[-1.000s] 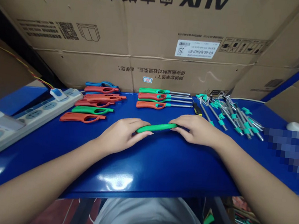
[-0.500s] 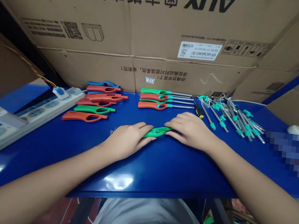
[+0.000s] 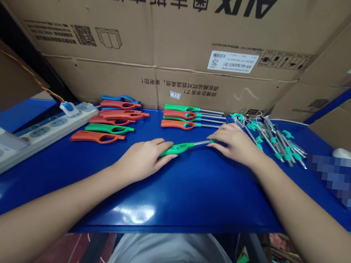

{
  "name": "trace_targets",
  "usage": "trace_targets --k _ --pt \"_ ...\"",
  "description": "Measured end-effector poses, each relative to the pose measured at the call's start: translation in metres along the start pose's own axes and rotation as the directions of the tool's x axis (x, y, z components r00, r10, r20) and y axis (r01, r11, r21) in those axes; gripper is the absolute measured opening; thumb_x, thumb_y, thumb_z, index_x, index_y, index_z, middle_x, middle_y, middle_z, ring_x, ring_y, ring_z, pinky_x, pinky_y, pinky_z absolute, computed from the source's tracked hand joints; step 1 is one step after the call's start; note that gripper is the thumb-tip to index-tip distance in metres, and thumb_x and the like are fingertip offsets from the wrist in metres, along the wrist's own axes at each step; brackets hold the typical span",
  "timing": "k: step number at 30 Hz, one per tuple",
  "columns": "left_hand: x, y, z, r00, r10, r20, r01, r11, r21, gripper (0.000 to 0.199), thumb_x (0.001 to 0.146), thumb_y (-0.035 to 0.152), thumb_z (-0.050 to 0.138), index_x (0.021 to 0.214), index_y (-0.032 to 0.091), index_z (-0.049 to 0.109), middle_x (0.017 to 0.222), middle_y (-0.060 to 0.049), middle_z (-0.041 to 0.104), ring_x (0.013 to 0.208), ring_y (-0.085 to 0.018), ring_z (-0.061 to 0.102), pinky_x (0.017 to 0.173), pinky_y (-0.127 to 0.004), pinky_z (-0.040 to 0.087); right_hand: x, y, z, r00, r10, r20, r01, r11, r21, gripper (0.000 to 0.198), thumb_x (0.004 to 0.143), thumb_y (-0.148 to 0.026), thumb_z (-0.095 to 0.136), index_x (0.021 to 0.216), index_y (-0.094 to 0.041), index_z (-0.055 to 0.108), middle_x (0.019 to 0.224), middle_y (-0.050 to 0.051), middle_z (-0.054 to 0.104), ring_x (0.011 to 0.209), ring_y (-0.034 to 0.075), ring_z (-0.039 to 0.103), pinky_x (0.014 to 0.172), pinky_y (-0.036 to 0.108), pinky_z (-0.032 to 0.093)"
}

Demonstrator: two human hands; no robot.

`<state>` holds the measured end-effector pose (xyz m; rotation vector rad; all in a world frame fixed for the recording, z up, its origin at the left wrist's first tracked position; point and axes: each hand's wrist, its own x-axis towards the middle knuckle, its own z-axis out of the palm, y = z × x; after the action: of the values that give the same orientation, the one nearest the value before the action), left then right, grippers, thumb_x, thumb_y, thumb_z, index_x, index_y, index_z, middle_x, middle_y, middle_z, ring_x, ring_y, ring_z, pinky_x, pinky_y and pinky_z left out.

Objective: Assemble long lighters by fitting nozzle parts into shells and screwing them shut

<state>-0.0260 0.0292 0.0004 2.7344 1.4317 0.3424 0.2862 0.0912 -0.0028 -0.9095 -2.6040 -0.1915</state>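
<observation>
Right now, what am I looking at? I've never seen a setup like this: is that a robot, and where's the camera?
No robot here: these are a person's two bare hands. The pictures come from one camera worn on that person's head, looking forward and down.

The left hand holds a green handle. A metal rod runs from the handle's tip to the right hand, whose fingers grip its far end.

On the blue table, from left to right, lie a power strip, loose coloured handles, handles with metal tubes and a pile of tubes with teal parts. Behind stands printed cardboard.
</observation>
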Motion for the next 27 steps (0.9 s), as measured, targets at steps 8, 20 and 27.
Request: trace_targets --k 8,20,27 --pt "-0.006 0.013 0.001 0.999 0.036 0.011 -0.033 0.980 -0.194 0.037 0.102 0.044 0.047 0.126 0.023 0.066 0.106 -0.007 0.074 0.091 -0.025 0.071 0.076 -0.034 0.054 0.012 -0.050 0.008 0.969 -0.219 -0.116 0.216 0.976 -0.034 0.026 0.102 -0.029 0.052 0.106 -0.012 0.071 0.092 0.011 0.074 0.087 0.022 0.059 0.077 0.035 0.043" --pt "-0.005 0.012 0.000 0.996 0.049 -0.074 -0.075 0.911 -0.405 0.031 0.101 0.039 0.052 0.108 0.018 0.074 0.090 -0.005 0.073 0.079 -0.018 0.066 0.072 -0.028 0.047 0.010 -0.046 0.006 0.965 -0.247 -0.093 0.245 0.969 -0.031 0.025 0.103 -0.023 0.048 0.110 -0.012 0.069 0.093 0.012 0.075 0.088 0.022 0.060 0.078 0.037 0.044" --pt "-0.001 0.013 -0.003 0.988 -0.100 0.116 0.151 0.755 -0.638 0.040 0.095 0.045 0.057 0.073 0.016 0.073 0.062 0.001 0.064 0.055 -0.011 0.049 0.052 -0.023 0.033 0.007 -0.053 0.009 0.937 -0.336 -0.094 0.326 0.939 -0.105 0.024 0.101 -0.013 0.044 0.111 -0.009 0.065 0.089 0.014 0.071 0.084 0.023 0.057 0.074 0.038 0.044"
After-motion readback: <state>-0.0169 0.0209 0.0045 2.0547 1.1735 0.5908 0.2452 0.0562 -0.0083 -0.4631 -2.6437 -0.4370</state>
